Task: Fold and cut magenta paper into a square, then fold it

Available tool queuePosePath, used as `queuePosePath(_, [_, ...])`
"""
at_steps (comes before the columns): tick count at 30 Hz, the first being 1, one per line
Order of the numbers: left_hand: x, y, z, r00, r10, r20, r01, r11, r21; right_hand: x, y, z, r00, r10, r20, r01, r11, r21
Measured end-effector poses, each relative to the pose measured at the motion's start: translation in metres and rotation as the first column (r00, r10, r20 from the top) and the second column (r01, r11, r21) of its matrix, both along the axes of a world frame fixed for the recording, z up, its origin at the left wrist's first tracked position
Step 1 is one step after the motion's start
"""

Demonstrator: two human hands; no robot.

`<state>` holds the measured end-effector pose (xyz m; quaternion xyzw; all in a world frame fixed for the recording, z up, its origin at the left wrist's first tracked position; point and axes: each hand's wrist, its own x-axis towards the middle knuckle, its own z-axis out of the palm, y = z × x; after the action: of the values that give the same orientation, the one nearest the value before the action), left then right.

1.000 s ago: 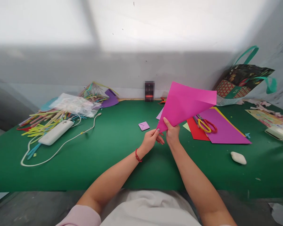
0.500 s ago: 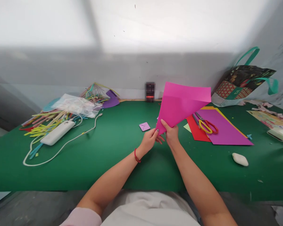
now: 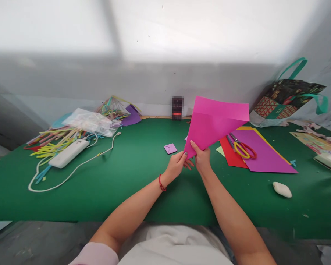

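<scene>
A bright pink sheet of paper (image 3: 209, 121), folded over along its lower right side, is held up above the table between both hands. My left hand (image 3: 176, 165) pinches its bottom corner between thumb and fingers. Just beside it, my right hand (image 3: 202, 156) grips the lower edge with the thumb on top. Behind my left hand a small folded lilac paper square (image 3: 170, 148) lies on the green table (image 3: 132, 176). Scissors (image 3: 244, 149) with red and yellow handles rest on purple paper (image 3: 267, 152), to the right of my right hand.
Red paper (image 3: 231, 154) lies left of the purple sheet. Further right are a white rounded case (image 3: 282, 189) and a patterned bag (image 3: 284, 97). On the left, a white power bank (image 3: 68, 153) with a cable sits by colourful paper strips (image 3: 52, 147) and a plastic bag (image 3: 92, 122).
The view has shifted slightly, so everything appears a little further right. Both hands keep their hold on the pink paper, whose shape looks the same.
</scene>
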<state>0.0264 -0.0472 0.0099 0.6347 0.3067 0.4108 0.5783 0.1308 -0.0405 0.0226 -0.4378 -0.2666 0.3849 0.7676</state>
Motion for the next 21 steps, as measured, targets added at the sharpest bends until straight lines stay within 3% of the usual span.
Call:
queuePosePath(7, [0.001,-0.001,-0.002,1.000,-0.009,0.007,0.010,0.999,-0.034,0.002,-0.001,0.003,1.000,0.012,0.018,-0.012,1.000,0.004])
queuePosePath(10, [-0.001,-0.001,0.000,0.999,-0.007,-0.039,0.008,0.999,0.042,0.005,-0.002,0.005,0.995,0.092,0.031,-0.092,0.996,-0.006])
queuePosePath(13, [-0.006,0.003,0.006,0.987,0.152,-0.049,-0.144,0.979,0.143,0.006,-0.003,0.006,0.987,0.156,0.046,-0.157,0.988,0.002])
queuePosePath(16, [-0.014,0.010,0.015,0.950,0.312,0.014,-0.310,0.939,0.148,0.002,-0.005,0.006,0.974,0.217,0.070,-0.218,0.976,0.001])
queuePosePath(21, [-0.027,0.024,0.025,0.924,0.366,0.109,-0.379,0.917,0.129,-0.007,-0.010,0.003,0.925,0.335,0.181,-0.330,0.942,-0.054])
